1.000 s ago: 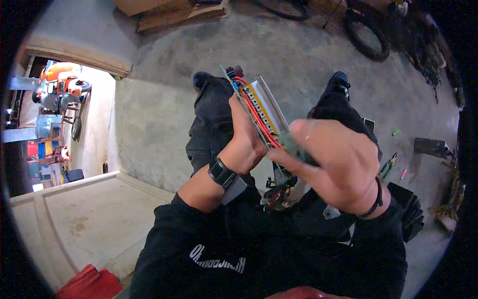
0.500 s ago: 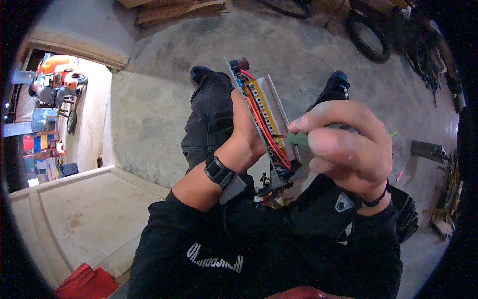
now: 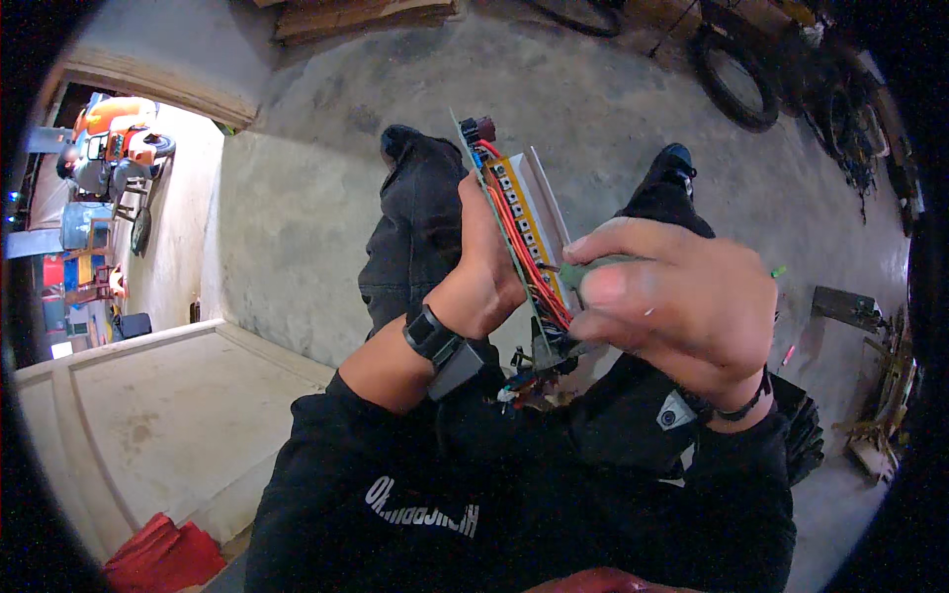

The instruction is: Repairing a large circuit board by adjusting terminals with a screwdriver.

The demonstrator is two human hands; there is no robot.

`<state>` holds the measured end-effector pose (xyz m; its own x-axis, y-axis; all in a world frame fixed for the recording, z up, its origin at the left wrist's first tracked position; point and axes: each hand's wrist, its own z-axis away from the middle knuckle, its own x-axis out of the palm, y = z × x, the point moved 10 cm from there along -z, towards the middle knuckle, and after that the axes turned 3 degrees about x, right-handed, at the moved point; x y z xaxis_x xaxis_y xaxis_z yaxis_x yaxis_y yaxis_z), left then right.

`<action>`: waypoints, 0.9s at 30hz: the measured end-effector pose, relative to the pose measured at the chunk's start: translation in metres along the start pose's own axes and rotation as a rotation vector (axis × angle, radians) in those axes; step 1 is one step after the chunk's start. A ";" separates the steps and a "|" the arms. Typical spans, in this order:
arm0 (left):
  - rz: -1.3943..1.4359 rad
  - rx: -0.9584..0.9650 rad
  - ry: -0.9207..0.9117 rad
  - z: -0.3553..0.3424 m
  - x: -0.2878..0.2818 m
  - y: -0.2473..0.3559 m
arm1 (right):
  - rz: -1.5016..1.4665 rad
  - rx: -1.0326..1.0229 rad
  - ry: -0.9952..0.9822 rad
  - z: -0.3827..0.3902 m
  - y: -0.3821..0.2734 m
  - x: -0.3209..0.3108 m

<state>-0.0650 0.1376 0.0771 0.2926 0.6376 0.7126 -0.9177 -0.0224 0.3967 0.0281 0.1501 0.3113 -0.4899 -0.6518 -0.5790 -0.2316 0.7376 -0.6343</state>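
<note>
My left hand point(image 3: 482, 259) grips a circuit board point(image 3: 506, 229) from its left side, holding it tilted above my lap. Red and orange wires point(image 3: 516, 235) run along the board beside a row of small dark components with screws on a yellow strip point(image 3: 532, 219). A pale metal plate point(image 3: 551, 198) stands along the board's right side. In my closed right hand point(image 3: 682, 296) is a green-handled screwdriver point(image 3: 585, 269), its thin shaft directed at the lower part of the component row. The fingers partly hide the handle, and I cannot tell whether the tip sits in a screw.
Loose wiring and connectors point(image 3: 529, 387) hang below the board near my lap. To the left are a pale wooden panel point(image 3: 188, 405) and a red cloth point(image 3: 166, 555). A tyre point(image 3: 733, 81) lies on the concrete floor point(image 3: 316, 198) at far right, near a dark flat piece point(image 3: 847, 308).
My right hand has shifted slightly left and turned around the screwdriver, its fingers now closer to the board. The left hand and circuit board stay nearly where they were.
</note>
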 end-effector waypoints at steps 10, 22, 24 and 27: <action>-0.070 -0.056 0.069 0.033 0.027 -0.002 | 0.131 -0.018 0.196 0.007 -0.001 -0.004; -0.156 -0.016 -0.037 0.020 0.010 -0.003 | -0.301 -0.050 -0.033 0.002 0.010 0.010; -0.081 -0.025 -0.099 0.010 0.014 -0.001 | -0.229 -0.041 -0.021 -0.002 0.005 0.008; -0.020 -0.044 -0.001 0.018 0.020 -0.003 | -0.188 -0.040 0.114 -0.001 0.011 0.003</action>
<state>-0.0511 0.1368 0.1005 0.3111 0.6368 0.7055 -0.9226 0.0242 0.3850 0.0230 0.1565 0.3025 -0.5266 -0.7559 -0.3891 -0.3600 0.6129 -0.7034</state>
